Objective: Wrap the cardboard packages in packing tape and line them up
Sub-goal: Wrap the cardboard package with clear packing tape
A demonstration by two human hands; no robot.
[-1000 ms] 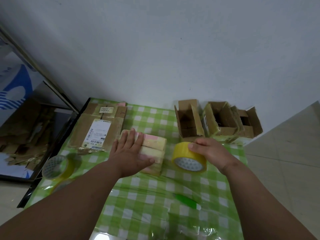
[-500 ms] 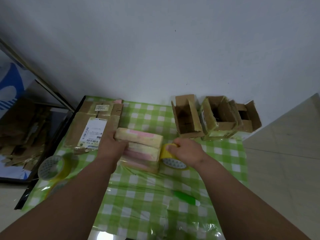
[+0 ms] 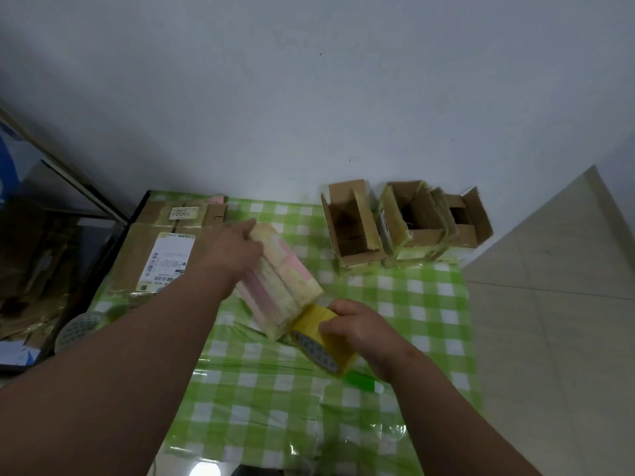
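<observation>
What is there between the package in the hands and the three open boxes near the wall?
In the head view, only bare checked tablecloth lies between the package and the open boxes.

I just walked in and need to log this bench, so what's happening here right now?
A person is taping up a package. The left hand grips the far end of a pink and cream package, tilted over the green checked tablecloth. The right hand holds a yellow tape roll against the package's near end. Three open cardboard boxes stand in a row by the wall, flat labelled parcels lie at the left, and a second tape roll sits at the table's left edge.
</observation>
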